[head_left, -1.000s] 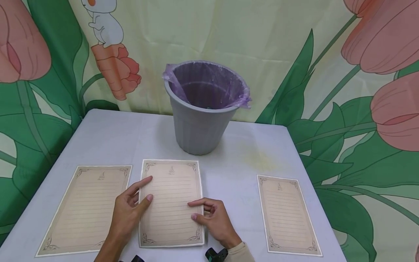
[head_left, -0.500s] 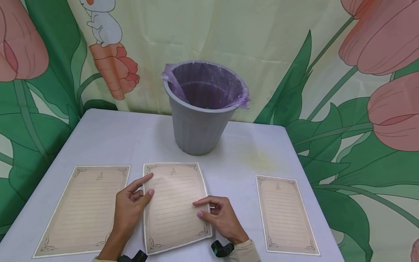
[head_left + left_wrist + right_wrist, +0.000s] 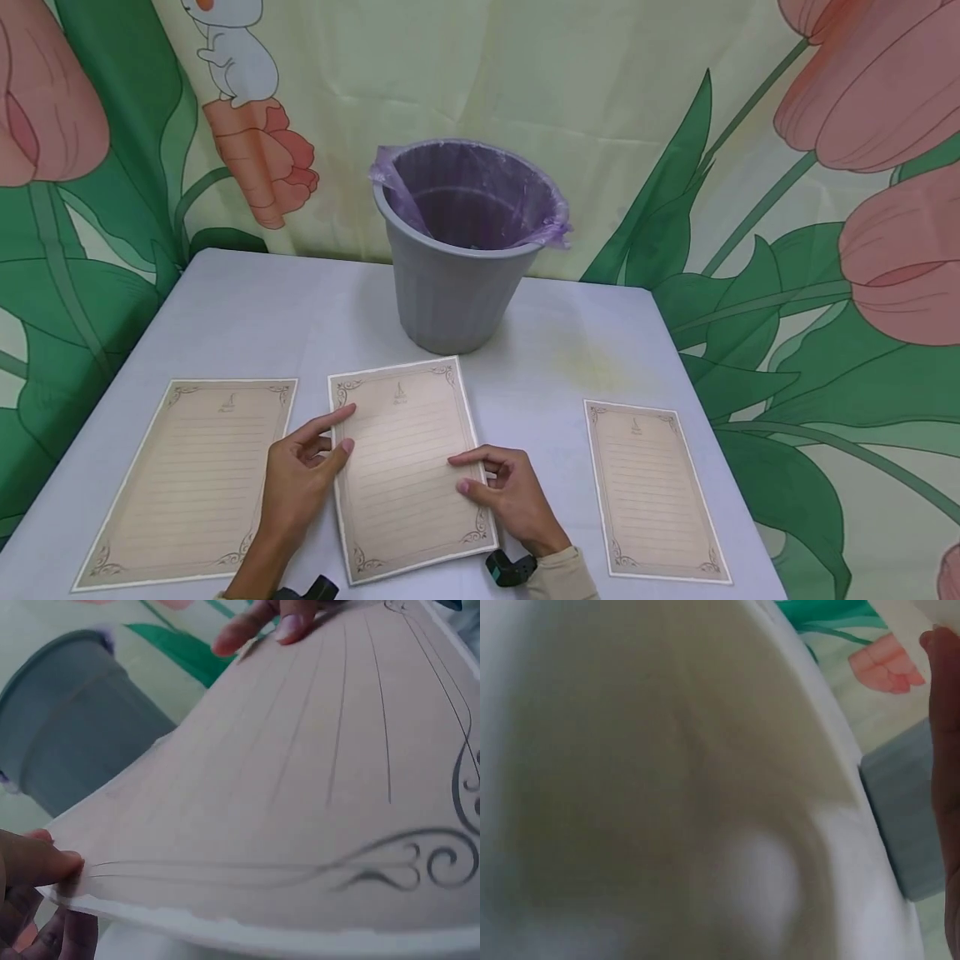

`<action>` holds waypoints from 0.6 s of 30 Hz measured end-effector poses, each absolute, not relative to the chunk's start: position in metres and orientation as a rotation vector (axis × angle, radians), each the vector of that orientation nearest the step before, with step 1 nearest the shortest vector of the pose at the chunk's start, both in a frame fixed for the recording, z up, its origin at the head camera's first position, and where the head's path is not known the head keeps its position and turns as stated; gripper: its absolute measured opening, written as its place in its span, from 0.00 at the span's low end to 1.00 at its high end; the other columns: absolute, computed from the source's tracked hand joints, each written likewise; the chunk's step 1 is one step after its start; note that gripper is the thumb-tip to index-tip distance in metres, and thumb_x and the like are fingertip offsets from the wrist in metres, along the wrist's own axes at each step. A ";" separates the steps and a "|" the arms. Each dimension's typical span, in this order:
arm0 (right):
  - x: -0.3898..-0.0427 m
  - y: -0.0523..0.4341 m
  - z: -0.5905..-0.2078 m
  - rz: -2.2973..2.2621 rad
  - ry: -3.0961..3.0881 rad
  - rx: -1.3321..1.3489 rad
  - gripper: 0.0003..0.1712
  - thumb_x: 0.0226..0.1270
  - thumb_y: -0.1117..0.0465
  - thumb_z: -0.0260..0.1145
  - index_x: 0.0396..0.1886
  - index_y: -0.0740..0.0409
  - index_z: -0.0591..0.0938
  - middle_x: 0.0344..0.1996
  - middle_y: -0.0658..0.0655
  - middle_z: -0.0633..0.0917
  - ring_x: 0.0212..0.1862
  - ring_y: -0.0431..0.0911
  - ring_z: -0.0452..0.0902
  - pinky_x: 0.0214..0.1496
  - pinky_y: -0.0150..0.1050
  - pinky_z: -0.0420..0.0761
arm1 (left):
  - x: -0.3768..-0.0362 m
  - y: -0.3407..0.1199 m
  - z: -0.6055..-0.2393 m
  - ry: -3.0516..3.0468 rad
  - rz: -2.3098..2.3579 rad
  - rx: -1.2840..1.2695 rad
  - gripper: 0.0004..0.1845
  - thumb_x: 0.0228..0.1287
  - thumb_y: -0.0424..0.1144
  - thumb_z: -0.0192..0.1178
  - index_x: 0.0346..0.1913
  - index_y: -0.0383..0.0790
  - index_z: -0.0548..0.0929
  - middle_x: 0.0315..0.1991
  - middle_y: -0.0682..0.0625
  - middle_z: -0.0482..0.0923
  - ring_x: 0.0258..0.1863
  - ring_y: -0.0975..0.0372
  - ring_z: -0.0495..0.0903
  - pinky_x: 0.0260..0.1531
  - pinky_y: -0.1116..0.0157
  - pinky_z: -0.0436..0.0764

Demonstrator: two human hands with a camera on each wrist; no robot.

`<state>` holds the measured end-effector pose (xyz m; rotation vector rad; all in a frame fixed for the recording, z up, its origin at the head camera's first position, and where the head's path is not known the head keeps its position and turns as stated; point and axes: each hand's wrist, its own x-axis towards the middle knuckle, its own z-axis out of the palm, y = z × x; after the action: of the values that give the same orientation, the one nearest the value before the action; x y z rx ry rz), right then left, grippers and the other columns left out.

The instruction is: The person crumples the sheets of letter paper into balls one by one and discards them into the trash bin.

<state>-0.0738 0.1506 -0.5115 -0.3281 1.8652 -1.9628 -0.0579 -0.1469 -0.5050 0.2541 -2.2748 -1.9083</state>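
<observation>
Middle sheet [image 3: 408, 467] pinched at both side edges, left hand [image 3: 296, 483] and right hand [image 3: 510, 496], far end raised off tabletop [image 3: 247, 308], between two flat sheets. Lifting stage, judged; next, firmer hold needed. Right wrist view blurred; underside fingers hidden, bin [image 3: 465, 250] contents unclear.

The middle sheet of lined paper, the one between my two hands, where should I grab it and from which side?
Probably by its two long side edges, where the left hand and right hand already pinch the middle sheet. It is thin and lifted, bowing off the table, so fingers can slip under from each side. The far edge points at the grey bin, leaving little room there.
</observation>
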 end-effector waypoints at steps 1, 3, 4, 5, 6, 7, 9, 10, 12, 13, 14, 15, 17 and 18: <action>-0.074 0.151 -0.511 -1.982 1.842 -0.326 0.20 0.68 0.71 0.73 0.59 0.70 0.85 0.54 0.71 0.88 0.48 0.54 0.93 0.47 0.50 0.92 | -0.058 -0.146 -0.505 -2.270 -1.916 0.239 0.26 0.68 0.23 0.69 0.66 0.44 0.85 0.54 0.41 0.88 0.36 0.63 0.89 0.36 0.69 0.89; -0.073 0.150 -0.510 -2.017 1.805 -0.349 0.21 0.69 0.71 0.73 0.60 0.72 0.83 0.54 0.72 0.88 0.47 0.55 0.93 0.47 0.50 0.92 | -0.058 -0.145 -0.504 -2.264 -1.933 0.213 0.25 0.67 0.24 0.70 0.65 0.44 0.86 0.50 0.40 0.90 0.35 0.62 0.89 0.34 0.70 0.88; -0.073 0.149 -0.509 -2.029 1.795 -0.362 0.21 0.69 0.71 0.73 0.60 0.73 0.83 0.54 0.72 0.88 0.46 0.55 0.93 0.47 0.50 0.92 | -0.058 -0.143 -0.504 -2.259 -1.946 0.200 0.24 0.67 0.24 0.70 0.64 0.43 0.86 0.48 0.39 0.91 0.33 0.63 0.89 0.33 0.70 0.87; -0.073 0.148 -0.508 -2.035 1.802 -0.384 0.21 0.69 0.71 0.73 0.60 0.73 0.83 0.54 0.72 0.88 0.46 0.54 0.93 0.47 0.49 0.92 | -0.057 -0.142 -0.504 -2.252 -1.961 0.186 0.24 0.66 0.25 0.71 0.64 0.43 0.87 0.48 0.40 0.91 0.33 0.63 0.89 0.33 0.71 0.87; -0.072 0.147 -0.507 -2.043 1.808 -0.402 0.21 0.69 0.71 0.73 0.60 0.73 0.83 0.54 0.71 0.88 0.46 0.53 0.93 0.47 0.48 0.92 | -0.057 -0.141 -0.504 -2.247 -1.981 0.172 0.24 0.66 0.25 0.71 0.64 0.42 0.87 0.49 0.41 0.91 0.33 0.64 0.88 0.34 0.71 0.87; -0.073 0.146 -0.506 -2.044 1.828 -0.413 0.21 0.69 0.70 0.74 0.59 0.71 0.84 0.55 0.69 0.89 0.46 0.52 0.93 0.47 0.47 0.92 | -0.057 -0.140 -0.505 -2.241 -2.004 0.157 0.23 0.66 0.25 0.71 0.63 0.42 0.87 0.51 0.43 0.91 0.32 0.64 0.88 0.35 0.72 0.87; -0.073 0.142 -0.504 -2.050 1.889 -0.431 0.20 0.68 0.68 0.75 0.58 0.69 0.85 0.54 0.65 0.89 0.48 0.50 0.92 0.48 0.44 0.92 | -0.057 -0.137 -0.505 -2.234 -2.046 0.129 0.23 0.67 0.27 0.72 0.64 0.41 0.87 0.55 0.47 0.90 0.33 0.66 0.86 0.36 0.73 0.86; -0.074 0.140 -0.503 -2.058 1.918 -0.426 0.20 0.68 0.68 0.76 0.58 0.68 0.85 0.54 0.63 0.90 0.49 0.48 0.92 0.49 0.42 0.91 | -0.056 -0.136 -0.506 -2.226 -2.076 0.114 0.23 0.67 0.27 0.71 0.65 0.41 0.86 0.58 0.50 0.90 0.33 0.66 0.86 0.38 0.73 0.86; -0.075 0.136 -0.502 -2.095 1.940 -0.399 0.20 0.67 0.67 0.76 0.57 0.67 0.86 0.53 0.58 0.91 0.51 0.46 0.91 0.51 0.39 0.90 | -0.056 -0.134 -0.507 -2.206 -2.141 0.093 0.24 0.68 0.28 0.71 0.66 0.39 0.84 0.62 0.55 0.87 0.37 0.67 0.85 0.42 0.73 0.86; -0.076 0.135 -0.503 -2.117 1.940 -0.380 0.20 0.67 0.68 0.76 0.57 0.68 0.85 0.52 0.57 0.92 0.52 0.45 0.90 0.52 0.38 0.89 | -0.056 -0.133 -0.507 -2.184 -2.183 0.084 0.25 0.68 0.28 0.70 0.67 0.38 0.83 0.63 0.57 0.86 0.40 0.68 0.86 0.44 0.73 0.86; -0.076 0.133 -0.503 -2.147 1.930 -0.357 0.21 0.67 0.68 0.76 0.57 0.69 0.85 0.51 0.55 0.93 0.53 0.45 0.89 0.53 0.37 0.88 | -0.056 -0.132 -0.508 -2.153 -2.234 0.072 0.26 0.69 0.27 0.70 0.68 0.36 0.82 0.65 0.58 0.85 0.44 0.68 0.86 0.47 0.73 0.85; -0.077 0.131 -0.504 -2.183 1.912 -0.331 0.21 0.67 0.69 0.76 0.58 0.70 0.84 0.49 0.54 0.93 0.54 0.44 0.89 0.54 0.37 0.87 | -0.055 -0.131 -0.509 -2.113 -2.290 0.064 0.26 0.69 0.27 0.69 0.69 0.34 0.80 0.65 0.59 0.84 0.48 0.69 0.86 0.50 0.73 0.85; -0.077 0.127 -0.505 -2.256 1.865 -0.273 0.23 0.67 0.70 0.75 0.59 0.72 0.82 0.48 0.53 0.94 0.54 0.44 0.89 0.55 0.36 0.86 | -0.055 -0.129 -0.511 -2.030 -2.398 0.034 0.27 0.70 0.25 0.67 0.71 0.30 0.77 0.67 0.60 0.82 0.56 0.68 0.85 0.53 0.72 0.84; -0.078 0.125 -0.506 -2.284 1.853 -0.250 0.23 0.67 0.69 0.75 0.60 0.72 0.81 0.48 0.53 0.94 0.55 0.45 0.89 0.56 0.37 0.86 | -0.055 -0.127 -0.512 -1.986 -2.449 0.010 0.27 0.70 0.24 0.66 0.71 0.28 0.76 0.67 0.59 0.81 0.59 0.68 0.84 0.54 0.72 0.85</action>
<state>-0.0776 0.1254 -0.5061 -0.2503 1.8525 -2.2838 -0.0547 -0.1273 -0.5121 0.0096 -1.9856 -2.4495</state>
